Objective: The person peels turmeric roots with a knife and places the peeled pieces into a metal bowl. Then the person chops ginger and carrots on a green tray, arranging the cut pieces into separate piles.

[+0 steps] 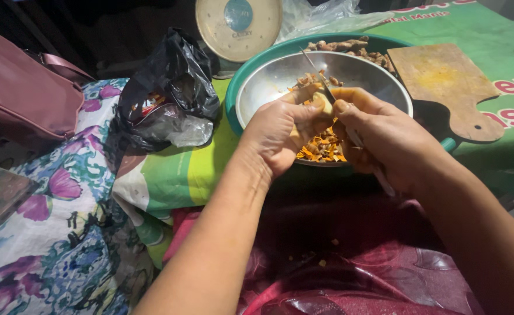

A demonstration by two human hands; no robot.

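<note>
Over green cloth [210, 169], left hand [280, 131] pinches pale peeled root [322, 105]; right hand [385, 137] grips knife [321, 79].

A: So what's lying around on that table?

B: Black plastic bag [166, 87], crumpled, near the left edge of the green cloth [181, 175]. Behind it a round kitchen scale [238, 26] at the far edge, with a clear plastic bag [327, 14] just beside it.

A: And on the right?

B: Wooden cutting board [443, 87] with a handle hole. Off the left side there's a pink handbag [23, 93] and a floral sheet [53, 233].
</note>
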